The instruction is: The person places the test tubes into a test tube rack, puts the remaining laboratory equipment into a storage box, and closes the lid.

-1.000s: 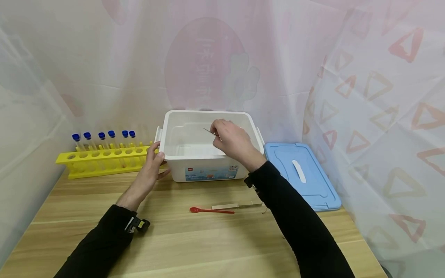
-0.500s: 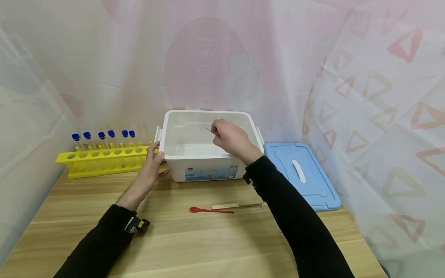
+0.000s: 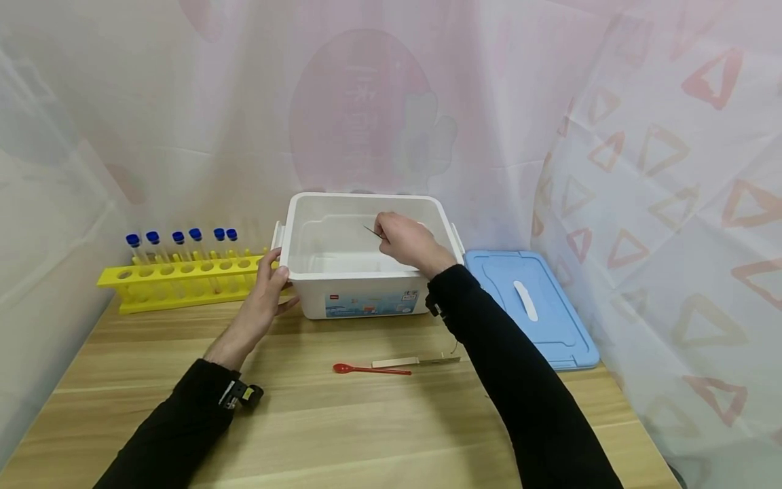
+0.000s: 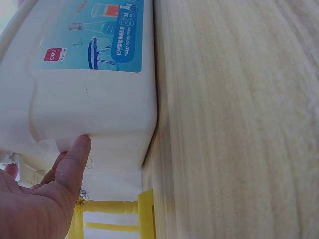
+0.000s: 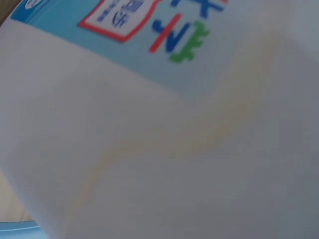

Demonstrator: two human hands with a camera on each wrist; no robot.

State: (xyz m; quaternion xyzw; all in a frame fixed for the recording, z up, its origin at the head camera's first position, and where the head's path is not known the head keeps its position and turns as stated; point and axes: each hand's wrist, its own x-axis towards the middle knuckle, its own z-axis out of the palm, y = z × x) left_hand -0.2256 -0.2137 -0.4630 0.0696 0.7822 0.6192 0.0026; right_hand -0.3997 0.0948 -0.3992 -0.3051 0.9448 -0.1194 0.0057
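Observation:
My right hand (image 3: 406, 239) is over the open white plastic box (image 3: 342, 288), above its inside. Between its fingertips it pinches a thin, dark, pointed metal tool (image 3: 372, 232), which sticks out to the left; the rest is hidden in the hand. My left hand (image 3: 263, 299) rests against the box's left end, its fingers fairly straight. In the left wrist view a fingertip of the left hand (image 4: 37, 199) touches the box wall near the corner. The right wrist view shows only the box's labelled front (image 5: 149, 189), blurred and close, without the hand.
Left of the box stands a yellow rack (image 3: 177, 272) with several blue-capped test tubes (image 3: 179, 248). A blue lid (image 3: 519, 299) lies to the right. In front are a red spoon (image 3: 366, 370) and a thin pale strip (image 3: 397, 363) on the wooden table (image 3: 342, 435).
My right hand has shifted slightly to the right with the thin tool, whose tip moves the same way. The left hand and the box stay where they were.

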